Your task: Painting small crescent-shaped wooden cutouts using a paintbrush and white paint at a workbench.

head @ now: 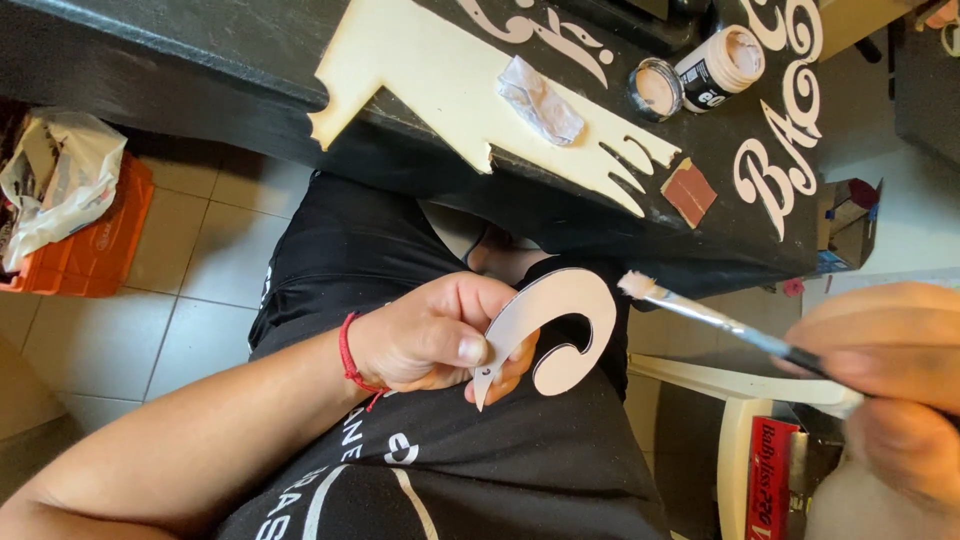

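Observation:
My left hand [435,335] pinches a curled, hook-shaped cutout piece [560,325], painted pale, over my lap. A red cord bracelet sits on that wrist. My right hand [890,380] grips a thin paintbrush [715,318] at the right edge; its pale-tipped bristles hover just right of the cutout's top curve, a small gap apart. On the black table above lie an open pot of pale paint [725,62] and its lid [657,88].
The black tabletop [450,190] carries a large cream wooden cutout [440,80], a crumpled clear wrapper [540,98], a brown sanding square [689,191] and pale curled letters [775,175]. An orange crate with a plastic bag [70,210] stands on the tiled floor. A white chair [740,400] is at right.

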